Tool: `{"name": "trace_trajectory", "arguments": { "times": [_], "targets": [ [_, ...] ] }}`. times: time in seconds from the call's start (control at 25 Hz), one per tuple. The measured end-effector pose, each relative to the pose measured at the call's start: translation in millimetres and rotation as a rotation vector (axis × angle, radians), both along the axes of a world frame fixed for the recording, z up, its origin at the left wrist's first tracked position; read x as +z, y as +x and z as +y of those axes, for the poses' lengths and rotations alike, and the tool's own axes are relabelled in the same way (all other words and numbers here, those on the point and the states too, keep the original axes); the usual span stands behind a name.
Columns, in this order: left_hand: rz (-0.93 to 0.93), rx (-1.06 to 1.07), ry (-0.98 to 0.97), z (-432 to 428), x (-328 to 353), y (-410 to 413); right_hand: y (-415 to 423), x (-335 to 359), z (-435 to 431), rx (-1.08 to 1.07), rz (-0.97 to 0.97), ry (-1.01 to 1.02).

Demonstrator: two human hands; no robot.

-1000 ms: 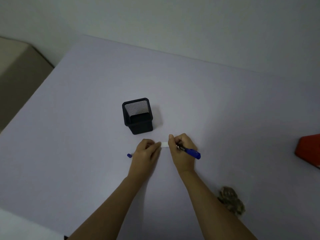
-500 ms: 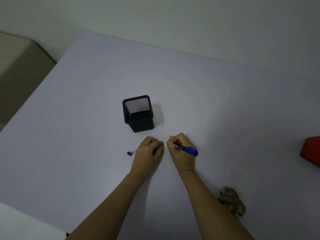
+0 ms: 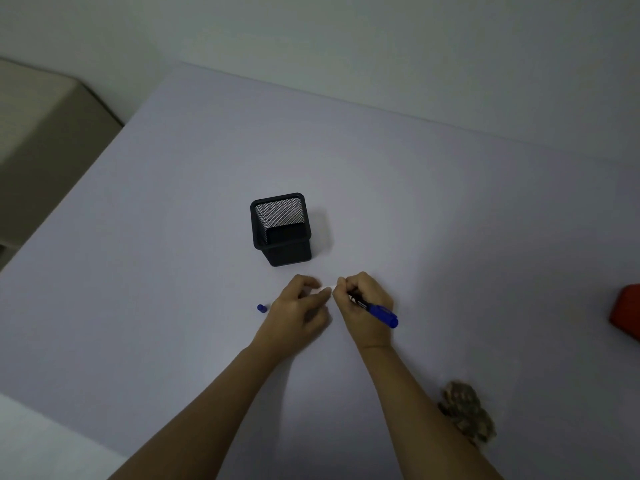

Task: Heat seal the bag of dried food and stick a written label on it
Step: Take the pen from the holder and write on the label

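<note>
Right hand [image 3: 363, 306]: curled into a loose fist on the table, fingers wrapped around a blue pen, thumb and forefinger pinched toward a small white label.
Left hand [image 3: 298, 313]: lies knuckles up just beside the right hand, fingers bent with the tips bearing on the label's left end; whether they pinch it or only press it flat, I cannot tell.
Blue pen [image 3: 379, 310]: slants out of the right fist, rear end toward the lower right, tip hidden by the fingers.
Label [image 3: 327, 289]: a sliver of white shows between the two hands, near the pen holder.
Pen cap [image 3: 261, 308]: small and blue, on the table just left of the left hand.
Pen holder [image 3: 281, 228]: black mesh, square, upright, beyond the hands.
Bag of dried food [image 3: 467, 419]: brownish clump by the right forearm, well apart from the label.
Red object [image 3: 627, 313]: cut off at the right edge.
Table [image 3: 173, 271]: pale lilac surface.
</note>
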State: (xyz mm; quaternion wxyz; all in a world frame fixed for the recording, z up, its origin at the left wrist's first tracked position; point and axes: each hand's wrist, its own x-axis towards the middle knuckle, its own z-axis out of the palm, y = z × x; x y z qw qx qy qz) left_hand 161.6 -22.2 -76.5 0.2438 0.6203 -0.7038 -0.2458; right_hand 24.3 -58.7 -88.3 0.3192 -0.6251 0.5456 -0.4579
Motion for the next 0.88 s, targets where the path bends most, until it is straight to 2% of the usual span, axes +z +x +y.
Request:
{"name": "trace_trajectory", "arguments": {
  "times": [0.12,0.36,0.6,0.88],
  "targets": [
    [0.027,0.051,-0.035,-2.9,-0.5,-1.4,0.3,-1.8,0.0,-0.008,0.01,-0.066],
    [0.083,0.048,-0.036,-9.3,3.5,-1.2,0.7,-3.2,-0.1,-0.016,-0.021,-0.074],
    [0.069,0.185,-0.039,-9.5,0.7,-9.6,-0.2,-2.0,0.9,-0.004,-0.036,0.003],
    [0.041,0.165,-0.064,-0.7,-2.2,-8.6,-0.6,-0.2,1.0,0.021,-0.035,0.066]
  ]
}}
